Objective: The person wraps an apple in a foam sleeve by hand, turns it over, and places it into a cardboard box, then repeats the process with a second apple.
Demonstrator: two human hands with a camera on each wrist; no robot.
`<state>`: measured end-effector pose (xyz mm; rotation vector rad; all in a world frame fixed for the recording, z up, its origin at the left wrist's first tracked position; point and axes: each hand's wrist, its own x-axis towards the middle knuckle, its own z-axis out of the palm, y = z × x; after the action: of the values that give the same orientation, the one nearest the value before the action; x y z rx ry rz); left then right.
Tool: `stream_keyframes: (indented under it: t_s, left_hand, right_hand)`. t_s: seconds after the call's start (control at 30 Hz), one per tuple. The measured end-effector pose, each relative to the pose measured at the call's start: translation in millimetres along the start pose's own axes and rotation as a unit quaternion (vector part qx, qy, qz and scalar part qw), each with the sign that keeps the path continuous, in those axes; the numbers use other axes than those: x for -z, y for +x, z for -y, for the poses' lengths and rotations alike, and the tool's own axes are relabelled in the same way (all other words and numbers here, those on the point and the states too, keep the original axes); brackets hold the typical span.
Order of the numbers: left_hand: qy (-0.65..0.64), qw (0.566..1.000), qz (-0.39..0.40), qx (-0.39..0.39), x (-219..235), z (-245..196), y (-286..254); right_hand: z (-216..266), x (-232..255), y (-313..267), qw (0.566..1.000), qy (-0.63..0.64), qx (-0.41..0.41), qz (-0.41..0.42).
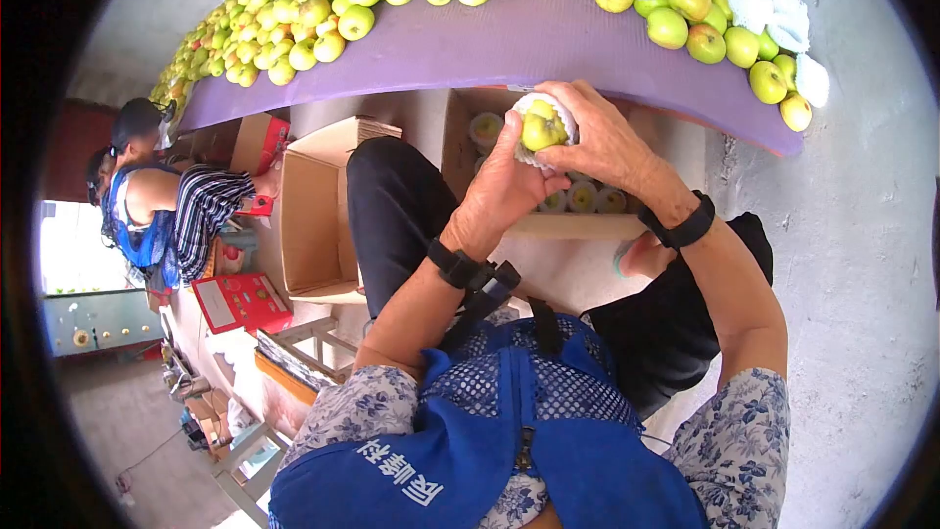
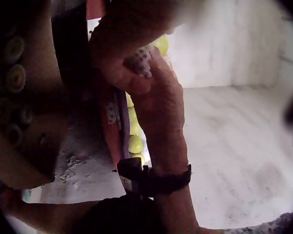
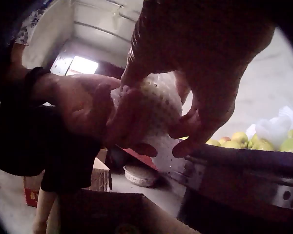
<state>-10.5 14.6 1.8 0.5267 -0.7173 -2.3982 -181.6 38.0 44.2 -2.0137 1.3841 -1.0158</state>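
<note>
A yellow-green apple (image 1: pixel 541 129) sits partly inside a white foam net sleeve (image 1: pixel 530 159), held over an open carton in the head view. My left hand (image 1: pixel 501 184) cups the sleeved apple from the left and below. Coming in from the other side, my right hand (image 1: pixel 602 140) curls its fingers at the sleeve's edge. The right wrist view shows the foam net (image 3: pixel 161 105) stretched round the fruit, between my left hand (image 3: pixel 95 105) and my right hand (image 3: pixel 205 83). In the left wrist view the hands cover most of the apple.
Piles of loose apples (image 1: pixel 294 24) lie along a purple-covered table (image 1: pixel 548 39), with spare foam nets (image 1: pixel 754 10) at its right. Below, the carton (image 1: pixel 578 226) contains several sleeved apples. Another open cardboard box (image 1: pixel 305 225) stands left, near a seated person (image 1: pixel 147 191) and a red box (image 1: pixel 245 302).
</note>
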Motion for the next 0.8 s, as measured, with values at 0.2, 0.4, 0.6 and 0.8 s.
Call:
stream_keyframes:
  t_s: [0.2, 0.4, 0.6, 0.8]
  left_hand:
    - [-0.003, 0.999, -0.031, -0.031, -3, -18, -10]
    - [0.064, 0.996, -0.056, 0.004, 23, -51, -30]
    - [0.109, 0.986, -0.121, -0.018, 26, -57, -50]
    - [0.094, 0.989, -0.109, 0.021, 39, -62, -63]
  right_hand:
    - [5, -10, 9, 0.999, -0.025, 0.011, 0.025]
    - [22, -6, 26, 0.978, 0.158, -0.046, 0.126]
    - [36, -34, 20, 0.967, 0.226, -0.056, 0.107]
    - [49, -47, 17, 0.974, 0.204, -0.071, 0.073]
